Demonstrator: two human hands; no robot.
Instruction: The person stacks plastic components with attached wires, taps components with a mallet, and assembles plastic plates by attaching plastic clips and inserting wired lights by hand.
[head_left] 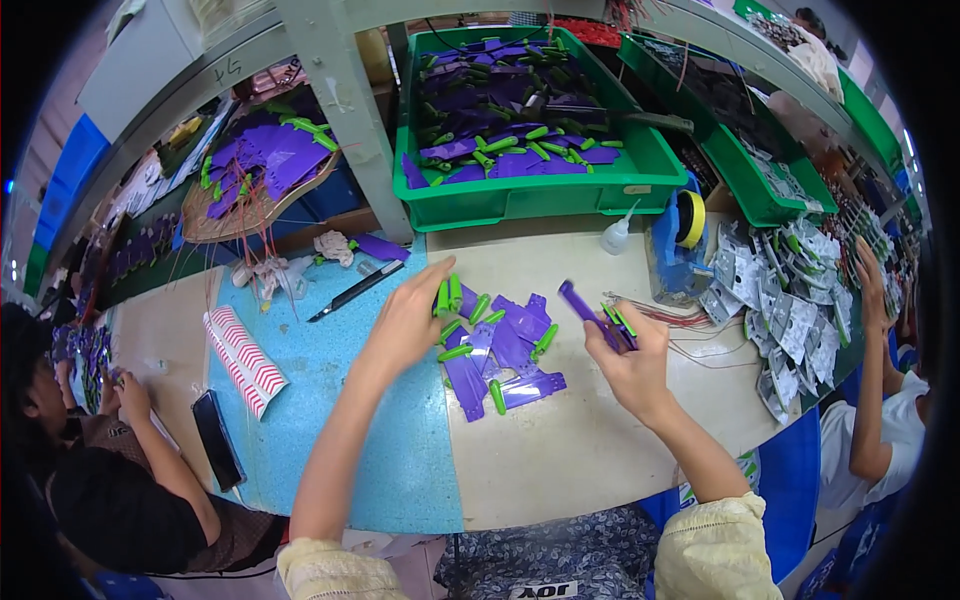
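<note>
My left hand [402, 318] is closed at the left edge of a loose pile, with green capsule-shaped pieces [449, 296] at its fingertips. Whether purple plates are attached to these is hidden by the hand. In my right hand [637, 368], held to the right of the pile, is a purple plate [577, 299] with a green piece on it, gripped between thumb and fingers. Between both hands lie several flat purple plates [512, 345], overlapping at different angles on the table. Bright green capsule pieces [497, 397] sit on and among them.
A green bin [540, 205] full of similar purple and green parts stands behind. Metal brackets [800, 320] are heaped at right, beside a blue tape dispenser [665, 250]. On the blue mat lie a black cutter [357, 291] and a phone [217, 440]. People sit at both sides.
</note>
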